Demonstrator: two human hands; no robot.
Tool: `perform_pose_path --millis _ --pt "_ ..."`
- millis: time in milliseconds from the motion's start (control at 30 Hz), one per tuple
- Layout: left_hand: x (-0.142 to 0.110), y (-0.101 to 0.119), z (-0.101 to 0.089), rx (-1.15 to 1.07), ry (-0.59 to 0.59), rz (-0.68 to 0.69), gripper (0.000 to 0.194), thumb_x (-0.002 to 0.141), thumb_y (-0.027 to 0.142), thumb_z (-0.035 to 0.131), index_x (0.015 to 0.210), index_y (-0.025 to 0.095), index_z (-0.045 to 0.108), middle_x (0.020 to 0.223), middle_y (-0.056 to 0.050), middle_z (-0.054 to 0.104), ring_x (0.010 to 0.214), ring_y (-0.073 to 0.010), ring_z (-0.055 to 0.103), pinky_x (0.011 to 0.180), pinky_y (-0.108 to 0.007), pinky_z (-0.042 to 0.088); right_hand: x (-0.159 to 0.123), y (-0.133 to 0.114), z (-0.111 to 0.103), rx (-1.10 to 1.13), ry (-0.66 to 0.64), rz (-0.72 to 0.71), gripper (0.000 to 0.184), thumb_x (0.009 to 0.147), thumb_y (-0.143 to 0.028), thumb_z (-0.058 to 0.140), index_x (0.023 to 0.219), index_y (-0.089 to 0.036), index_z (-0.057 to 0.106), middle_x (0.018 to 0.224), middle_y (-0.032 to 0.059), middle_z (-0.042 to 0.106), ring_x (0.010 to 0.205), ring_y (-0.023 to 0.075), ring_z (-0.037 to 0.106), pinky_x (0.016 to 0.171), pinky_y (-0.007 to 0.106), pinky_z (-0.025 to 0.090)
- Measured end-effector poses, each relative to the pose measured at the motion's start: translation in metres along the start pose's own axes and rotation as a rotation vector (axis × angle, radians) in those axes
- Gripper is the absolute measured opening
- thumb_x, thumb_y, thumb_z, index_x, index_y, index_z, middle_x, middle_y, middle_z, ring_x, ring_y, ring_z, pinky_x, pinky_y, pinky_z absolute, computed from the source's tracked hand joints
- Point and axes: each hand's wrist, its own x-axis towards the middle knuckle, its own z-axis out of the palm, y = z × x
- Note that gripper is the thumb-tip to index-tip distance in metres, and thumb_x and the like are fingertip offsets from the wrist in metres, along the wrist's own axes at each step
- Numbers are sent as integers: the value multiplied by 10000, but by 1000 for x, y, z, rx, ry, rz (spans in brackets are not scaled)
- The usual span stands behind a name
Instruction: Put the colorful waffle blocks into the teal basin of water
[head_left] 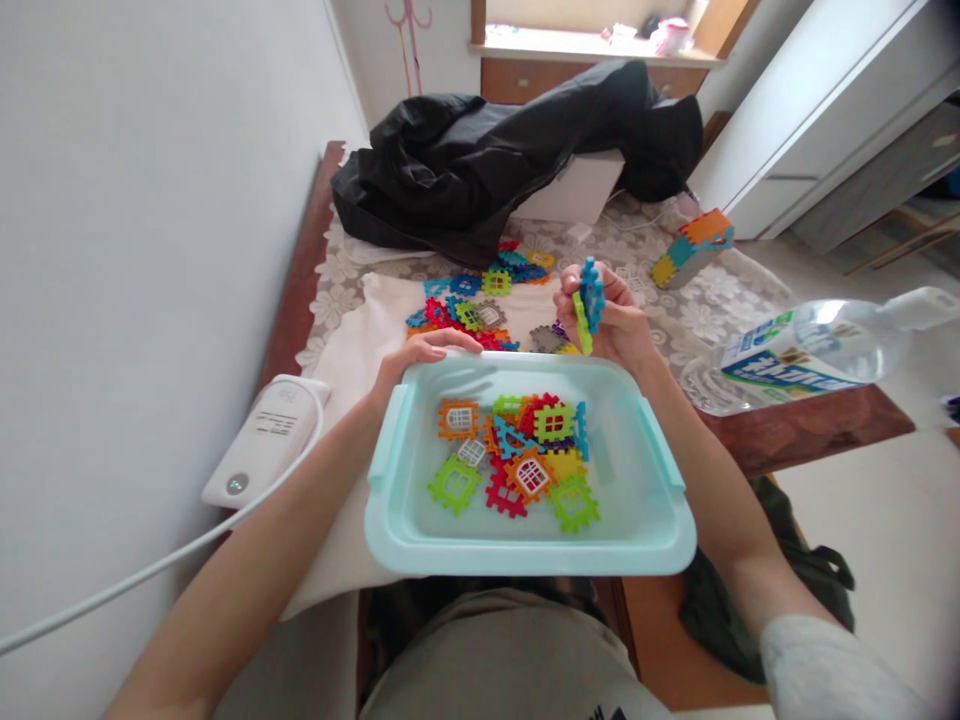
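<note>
Our right grip (621, 315) pinches two toothed plastic pieces (592, 293); our left grip (415, 356) touches one smooth, rounded tub (529, 560), though whether clasping we cannot tell.

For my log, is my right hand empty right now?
No, the right hand holds a blue piece and a green piece near the far side of the light blue tub.

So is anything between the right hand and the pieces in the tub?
Only the tub's far rim: the right hand, holding a blue piece and green piece, seems beyond it. Nothing else visible blocks the pieces inside.
</note>
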Motion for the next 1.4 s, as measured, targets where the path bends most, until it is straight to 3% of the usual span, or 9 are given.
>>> perform_pose_path --millis 233,333,433,600,733,900,1133,1233,1400 --pt "3 -2 -4 25 -5 22 290 748 386 738 924 188 856 998 -88 828 792 -212 722 692 -276 610 -3 -6 10 341 -434 47 349 835 -566 891 753 -245 781 878 63 750 984 308 791 1056 558 648" --pt "4 -3 -5 35 -4 34 301 727 392 740 912 188 860 982 -94 836 787 -223 733 681 -281 616 -1 1 15 367 -322 55 304 919 -562 813 823 -274 832 1012 47 804 1103 291 788 1146 534 608" --pt "4 -2 -5 27 3 30 317 711 376 720 913 185 874 987 -91 843 803 -224 743 692 -270 620 3 20 19 -6 -177 76 301 977 -556 788 1101 -293 865 1224 61 815 1212 282 751 1175 496 585" --pt "4 -3 -5 20 0 46 304 726 361 714 914 182 870 991 -93 847 818 -236 751 699 -280 631 12 64 17 -581 -392 6 422 833 -343 909 1238 -243 844 1426 127 769 1381 343 669 1248 513 495" --pt "3 -4 -6 3 12 21 342 728 370 706 943 160 872 989 -96 831 793 -218 737 683 -262 620 12 67 16 -574 -475 38 393 777 -245 896 1159 -184 828 1225 116 824 1105 268 712 1053 402 545" --pt "2 -3 -5 12 9 21 297 736 383 738 930 194 859 981 -87 819 808 -224 720 689 -272 618 3 44 22 -439 -364 162 370 853 -370 817 1146 -150 763 985 43 781 833 177 632 791 315 500" --pt "3 -5 -7 17 3 11 348 748 372 679 968 179 868 1030 -91 828 800 -216 723 687 -282 601 3 42 21 -534 -377 110 457 916 -350 728 1328 -152 759 859 5 686 752 170 527 730 317 433" --pt "5 -5 -9 35 -18 30 355 748 381 680 975 180 865 1014 -91 827 814 -224 729 712 -296 607 5 44 18 -575 -369 67 561 915 -207 654 1471 -190 727 1028 69 779 840 214 616 808 356 488" --pt "4 -1 -7 55 -59 20 353 767 390 689 995 180 857 978 -99 822 794 -232 720 695 -313 611 8 58 11 -659 -422 -9 301 942 -327 729 1205 -224 833 1183 108 818 1059 283 724 981 405 546"
